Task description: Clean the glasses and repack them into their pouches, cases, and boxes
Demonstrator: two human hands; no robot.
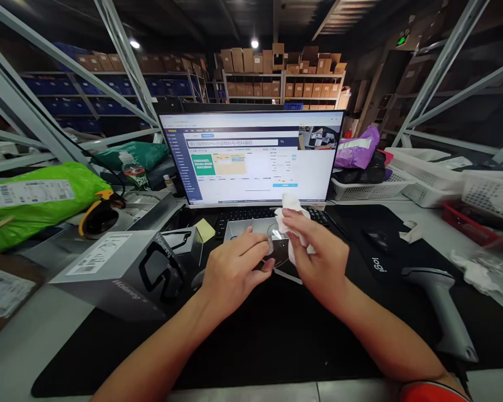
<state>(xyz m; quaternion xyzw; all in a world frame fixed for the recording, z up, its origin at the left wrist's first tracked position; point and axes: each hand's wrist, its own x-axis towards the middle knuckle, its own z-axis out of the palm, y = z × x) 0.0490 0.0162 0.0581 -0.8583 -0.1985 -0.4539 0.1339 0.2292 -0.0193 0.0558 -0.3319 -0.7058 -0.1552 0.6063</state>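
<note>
My left hand (pixel 235 269) is closed on a small dark item with a clear lens (pixel 274 234), which looks like a pair of glasses. My right hand (pixel 318 251) pinches a white wipe (pixel 292 211) and presses it against that lens. Both hands hover over the black desk mat (pixel 276 335), just in front of the keyboard (pixel 251 214). A grey product box (pixel 121 268) printed with a glasses outline lies on its side to the left of my left hand. Behind my hands sits an open grey tray (pixel 245 228).
A lit monitor (pixel 251 156) stands behind the keyboard. A grey barcode scanner (pixel 444 304) and a black mouse (pixel 377 240) lie to the right. A green parcel (pixel 33 195) is far left, and white baskets (pixel 423 176) are at the back right. Steel racking frames both sides.
</note>
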